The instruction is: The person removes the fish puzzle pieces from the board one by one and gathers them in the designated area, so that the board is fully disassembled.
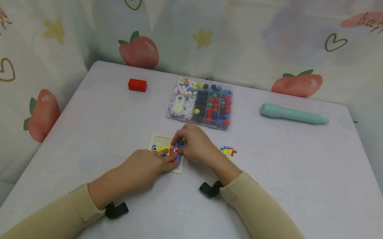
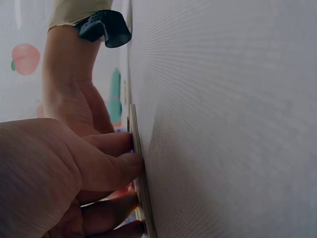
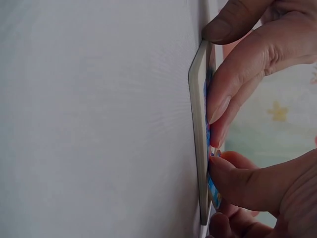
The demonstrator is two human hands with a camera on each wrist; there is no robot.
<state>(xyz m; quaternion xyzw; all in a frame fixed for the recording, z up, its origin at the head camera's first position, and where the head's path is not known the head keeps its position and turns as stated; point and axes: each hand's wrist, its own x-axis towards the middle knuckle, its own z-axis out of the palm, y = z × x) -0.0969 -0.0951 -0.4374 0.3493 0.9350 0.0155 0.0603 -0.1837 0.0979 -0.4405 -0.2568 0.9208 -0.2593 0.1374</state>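
Both hands meet over a small puzzle board [image 1: 158,141]. The left hand [image 1: 146,166] presses flat fingertips on its pieces; the right hand [image 1: 195,143] pinches a red piece [image 1: 174,150], apparently seating it. Just right lies a loose piece [image 1: 228,150], likely wanted next; beyond, a bead box [image 1: 201,102].

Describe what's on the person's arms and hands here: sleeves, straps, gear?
Both arms wear long beige sleeves ending at the wrists. A small black camera mount sits under each wrist: left, right. The left hand and right hand are bare: no gloves, rings or markings visible.
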